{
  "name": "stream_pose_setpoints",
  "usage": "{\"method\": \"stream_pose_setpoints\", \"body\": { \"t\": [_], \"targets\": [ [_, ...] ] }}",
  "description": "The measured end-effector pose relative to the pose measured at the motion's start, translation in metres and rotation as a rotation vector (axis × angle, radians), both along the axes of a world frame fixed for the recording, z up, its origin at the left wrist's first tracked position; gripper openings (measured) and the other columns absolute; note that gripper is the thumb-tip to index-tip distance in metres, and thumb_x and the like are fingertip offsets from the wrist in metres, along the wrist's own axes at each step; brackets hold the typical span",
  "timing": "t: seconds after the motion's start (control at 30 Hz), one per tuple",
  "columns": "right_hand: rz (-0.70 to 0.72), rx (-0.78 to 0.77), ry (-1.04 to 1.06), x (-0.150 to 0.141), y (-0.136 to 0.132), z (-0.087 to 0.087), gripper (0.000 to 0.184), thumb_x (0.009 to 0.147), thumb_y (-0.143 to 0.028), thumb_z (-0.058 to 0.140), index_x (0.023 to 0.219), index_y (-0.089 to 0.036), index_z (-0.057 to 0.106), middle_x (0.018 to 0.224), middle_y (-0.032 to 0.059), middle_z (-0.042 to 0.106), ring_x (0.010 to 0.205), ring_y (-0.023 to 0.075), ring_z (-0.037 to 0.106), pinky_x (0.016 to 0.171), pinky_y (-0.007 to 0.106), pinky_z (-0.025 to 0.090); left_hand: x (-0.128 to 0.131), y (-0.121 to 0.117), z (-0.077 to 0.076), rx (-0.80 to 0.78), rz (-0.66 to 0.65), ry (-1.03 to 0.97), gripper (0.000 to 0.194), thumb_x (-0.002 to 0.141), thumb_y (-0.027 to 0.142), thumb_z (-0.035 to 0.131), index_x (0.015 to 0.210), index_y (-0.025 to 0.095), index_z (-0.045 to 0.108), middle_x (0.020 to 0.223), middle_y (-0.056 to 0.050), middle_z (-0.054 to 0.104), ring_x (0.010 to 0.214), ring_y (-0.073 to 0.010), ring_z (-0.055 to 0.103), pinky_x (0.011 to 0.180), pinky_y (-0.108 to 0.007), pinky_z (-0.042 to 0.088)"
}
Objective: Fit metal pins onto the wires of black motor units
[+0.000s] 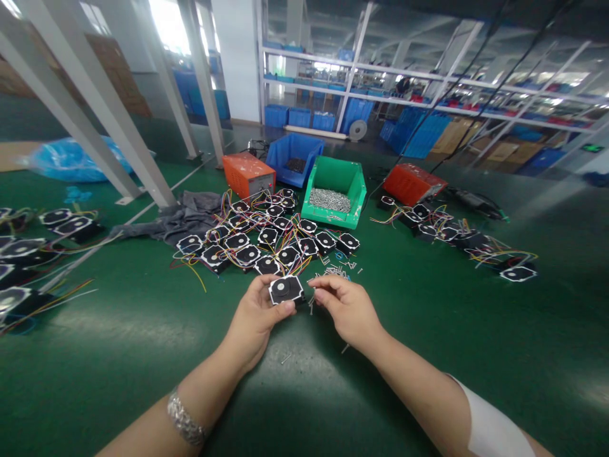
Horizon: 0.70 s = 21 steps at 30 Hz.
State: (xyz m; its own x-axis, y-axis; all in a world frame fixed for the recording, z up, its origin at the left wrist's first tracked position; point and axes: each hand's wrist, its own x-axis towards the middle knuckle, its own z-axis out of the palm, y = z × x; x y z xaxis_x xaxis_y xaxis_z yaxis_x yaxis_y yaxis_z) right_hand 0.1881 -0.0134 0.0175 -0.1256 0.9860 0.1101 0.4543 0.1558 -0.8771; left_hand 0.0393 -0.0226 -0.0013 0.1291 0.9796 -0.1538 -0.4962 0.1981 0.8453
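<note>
Forearms (216, 368) flank green surface (295, 406); left hand (257, 311) holds white-edged unit (287, 289), right hand (351, 308) beside.

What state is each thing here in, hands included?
Left hand: closed around a black unit, white-rimmed face up
Right hand: fingertips pinched; whether they hold a screw is unclear
Green bin: open-topped, partly filled with small metal pieces
Blue bin: open-topped, dark contents
Loose screws: scattered
Grey cloth: crumpled

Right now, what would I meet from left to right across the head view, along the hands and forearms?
Silvery wristband, left hand, black part with white edging, right hand, white forearm covering.
</note>
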Motion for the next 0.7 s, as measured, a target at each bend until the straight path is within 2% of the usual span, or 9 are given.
{"method": "stream_pose_setpoints", "body": {
  "t": [0.17,0.3,0.43,0.5,0.57,0.7],
  "targets": [
    [-0.069,0.027,0.136,-0.004,-0.004,-0.001,0.004,0.067,-0.015,0.054,0.068,-0.016,0.057,0.064,-0.0004,0.057,0.06,0.0118,0.053,0.057,0.024,0.043,0.001,0.0,-0.001,0.018,-0.004,0.006,0.039,0.055,0.01,0.068,0.086,0.017,0.044,0.079,0.001,0.055,0.069,-0.01,0.052,0.063,-0.024,0.045],
    [-0.058,0.101,0.073,-0.007,-0.005,-0.002,0.005,0.067,-0.013,0.055,0.065,-0.017,0.058,0.066,0.001,0.059,0.063,0.0129,0.054,0.061,0.026,0.044,0.001,-0.001,-0.002,0.032,-0.018,0.013,0.039,0.056,0.01,0.067,0.086,0.018,0.045,0.079,0.001,0.056,0.07,-0.0102,0.053,0.065,-0.024,0.044],
    [-0.057,0.274,-0.07,-0.007,-0.008,-0.004,0.008,0.069,-0.012,0.054,0.065,-0.017,0.059,0.069,0.0016,0.059,0.067,0.0133,0.055,0.065,0.027,0.044,0.002,-0.002,-0.003,0.035,-0.014,0.019,0.039,0.056,0.009,0.067,0.085,0.018,0.044,0.08,0.001,0.057,0.072,-0.0106,0.053,0.066,-0.024,0.044],
    [-0.022,0.378,-0.178,-0.007,-0.011,-0.006,0.01,0.073,-0.014,0.05,0.072,-0.016,0.06,0.073,0.0037,0.06,0.071,0.0143,0.055,0.068,0.028,0.045,0.002,-0.002,-0.003,0.022,-0.007,0.009,0.039,0.056,0.009,0.067,0.086,0.018,0.044,0.08,0.001,0.056,0.072,-0.0104,0.053,0.066,-0.024,0.045],
    [0.038,0.45,-0.318,-0.008,-0.013,-0.008,0.018,0.078,-0.016,0.045,0.088,-0.013,0.06,0.083,0.0079,0.06,0.079,0.0169,0.054,0.073,0.031,0.044,0.001,-0.001,-0.003,0.004,0.004,-0.022,0.037,0.058,0.008,0.066,0.086,0.018,0.044,0.08,0.001,0.056,0.073,-0.0105,0.053,0.066,-0.024,0.045],
    [0.222,0.424,-0.532,-0.012,-0.018,-0.01,0.041,0.077,-0.018,0.046,0.117,-0.008,0.041,0.11,0.0147,0.049,0.1,0.0227,0.045,0.086,0.037,0.039,-0.005,0.004,-0.001,-0.021,0.052,-0.107,0.03,0.062,0.009,0.062,0.086,0.019,0.045,0.083,0.001,0.057,0.078,-0.012,0.055,0.069,-0.026,0.046]
  ]
}}
